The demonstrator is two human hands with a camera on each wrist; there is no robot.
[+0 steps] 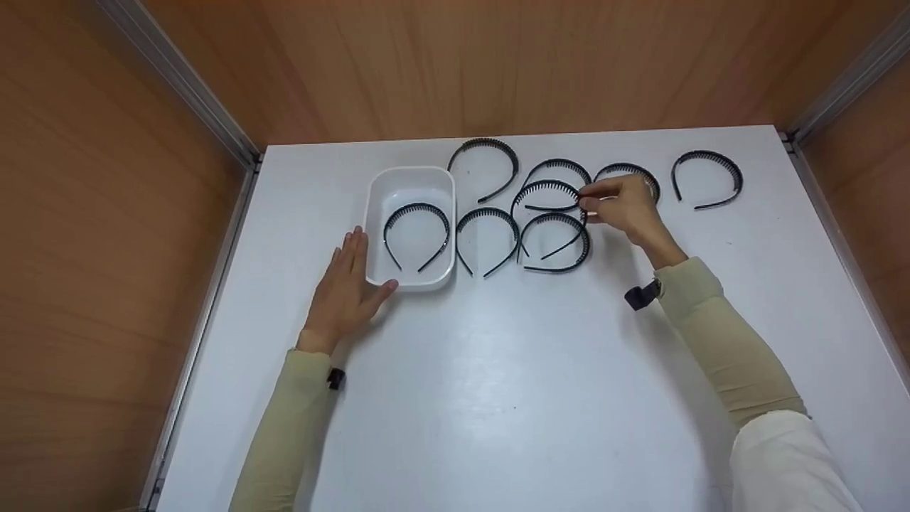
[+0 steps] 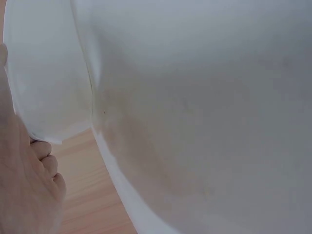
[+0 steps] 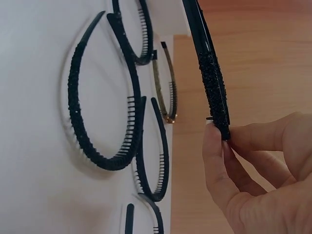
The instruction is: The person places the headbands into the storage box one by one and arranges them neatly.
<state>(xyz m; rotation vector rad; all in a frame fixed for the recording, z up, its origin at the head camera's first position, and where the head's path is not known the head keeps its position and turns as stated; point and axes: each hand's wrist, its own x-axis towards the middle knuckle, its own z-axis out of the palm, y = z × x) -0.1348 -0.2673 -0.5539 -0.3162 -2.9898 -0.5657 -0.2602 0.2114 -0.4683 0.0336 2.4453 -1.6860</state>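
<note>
My right hand (image 1: 629,206) pinches a black toothed headband (image 1: 546,183) between thumb and fingers, raised above other headbands. In the right wrist view, the pinched part of this headband (image 3: 213,83) has a rough, glittery black surface. My left hand (image 1: 343,291), fingers straight, rests against the left side and near corner of a white plastic tub (image 1: 419,286). One black headband (image 1: 416,207) lies inside the tub. Only the palm side of the left hand (image 2: 29,180) and part of the tub appear in the left wrist view.
Right of the tub lie several headbands, including a near-left one (image 1: 487,212), a near-right one (image 1: 586,249), a back-left one (image 1: 515,163) and a far-right one (image 1: 737,178). A gold-brown headband (image 3: 174,100) shows in the right wrist view. Wooden panels (image 1: 498,71) border the white table (image 1: 462,398).
</note>
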